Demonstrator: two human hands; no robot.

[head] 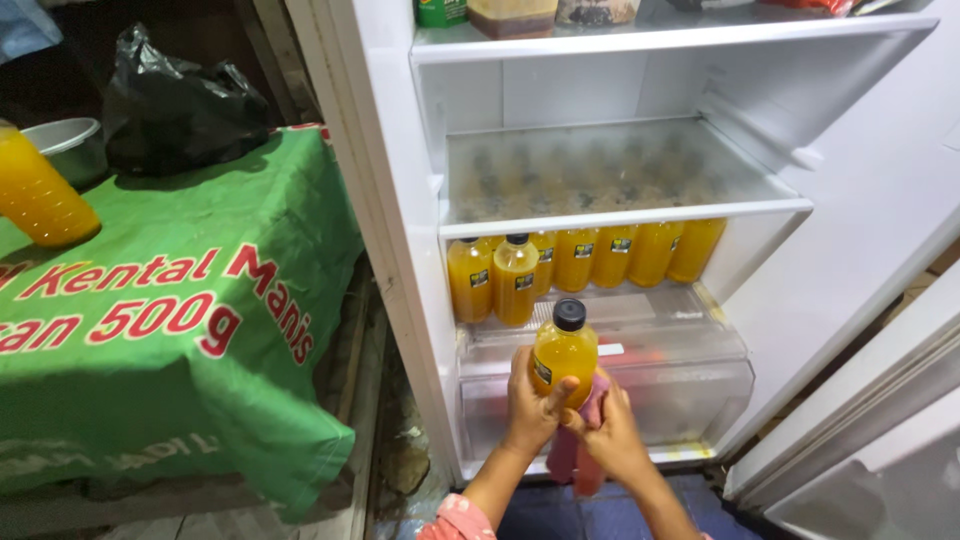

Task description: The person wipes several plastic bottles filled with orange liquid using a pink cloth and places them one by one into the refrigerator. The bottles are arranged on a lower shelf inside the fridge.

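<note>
Held up in front of the open white refrigerator (860, 200): a small clear plastic bottle of orange juice with a black screw cap (565, 350), upright, level with the clear plastic crisper drawer (700, 385) at the bottom of the cabinet. Left hand (530, 405) wrapped around the bottle's left side, fingers curled against the label, index finger lying across the front. Right hand (610, 435) just below and to the right, fingers curled together around a pink cloth (578, 462) that hangs down beneath the bottle; whether those fingers also touch the bottle, cannot tell. Pink patterned sleeve (455, 520) on the left forearm at the lower edge of the view.

Behind the held bottle, on the refrigerator's lowest shelf under a frosted glass shelf (620, 175), a row of similar orange-filled bottles (590, 260) standing side by side from left wall to right wall, two of them set forward at the left end. Further containers (510, 15) on the top shelf, cut off by the frame.

Left of the refrigerator, a table draped in green printed cloth (180, 350). At its far left edge a larger orange-filled bottle (38, 195), a metal bowl (72, 145) just behind it, and a black plastic bag (180, 110) toward the far right corner.
</note>
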